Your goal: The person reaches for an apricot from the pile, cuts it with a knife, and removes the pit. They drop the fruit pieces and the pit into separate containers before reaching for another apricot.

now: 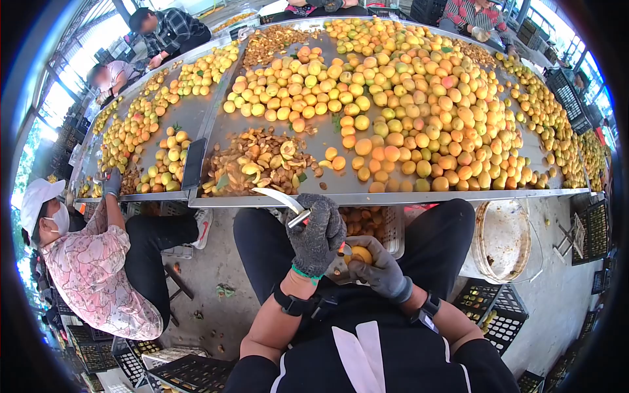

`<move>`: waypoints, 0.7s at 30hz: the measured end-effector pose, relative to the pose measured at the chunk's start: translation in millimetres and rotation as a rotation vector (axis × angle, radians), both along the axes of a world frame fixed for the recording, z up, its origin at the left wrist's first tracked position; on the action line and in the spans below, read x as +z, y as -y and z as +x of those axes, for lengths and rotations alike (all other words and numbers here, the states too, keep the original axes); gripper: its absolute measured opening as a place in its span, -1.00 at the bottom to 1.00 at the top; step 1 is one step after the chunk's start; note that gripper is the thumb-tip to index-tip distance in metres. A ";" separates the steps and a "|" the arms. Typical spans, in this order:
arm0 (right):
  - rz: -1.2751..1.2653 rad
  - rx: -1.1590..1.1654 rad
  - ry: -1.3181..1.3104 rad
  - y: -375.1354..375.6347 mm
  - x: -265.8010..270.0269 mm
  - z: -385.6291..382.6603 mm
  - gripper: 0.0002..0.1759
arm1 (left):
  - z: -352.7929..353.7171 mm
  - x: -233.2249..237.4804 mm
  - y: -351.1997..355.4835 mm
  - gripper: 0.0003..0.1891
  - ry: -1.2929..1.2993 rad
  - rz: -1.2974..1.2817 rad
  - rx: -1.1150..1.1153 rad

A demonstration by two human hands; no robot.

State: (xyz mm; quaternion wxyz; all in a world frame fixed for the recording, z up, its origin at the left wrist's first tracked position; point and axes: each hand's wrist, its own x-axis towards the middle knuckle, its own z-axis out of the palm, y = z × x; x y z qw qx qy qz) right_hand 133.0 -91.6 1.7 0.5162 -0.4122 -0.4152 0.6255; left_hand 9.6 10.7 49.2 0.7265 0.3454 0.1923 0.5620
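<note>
My left hand [317,234], in a dark grey knitted glove, is closed around a knife. Its curved blade [280,198] points up and left over the table's near edge, and a short metal rod [299,219] sticks out beside it. Below this fist a small orange-red piece [344,249] shows close to the fruit; I cannot make out what it belongs to. My right hand [379,270], gloved in grey, grips an apricot [360,255] above my lap. Beyond the blade lies a heap of split apricot pieces [262,160] on the metal table [275,198].
Whole apricots [432,111] cover much of the table. Under its edge, a white basket [395,232] holds brown pieces between my knees. A dirty white bucket [503,239] stands right, near black crates [491,311]. A masked person [98,262] sits left; others work across the table.
</note>
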 end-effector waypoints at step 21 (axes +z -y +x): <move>-0.053 0.000 -0.003 0.3 2.6 -0.6 -0.57 | 0.1 -1.0 0.0 -0.87 -0.035 0.024 0.018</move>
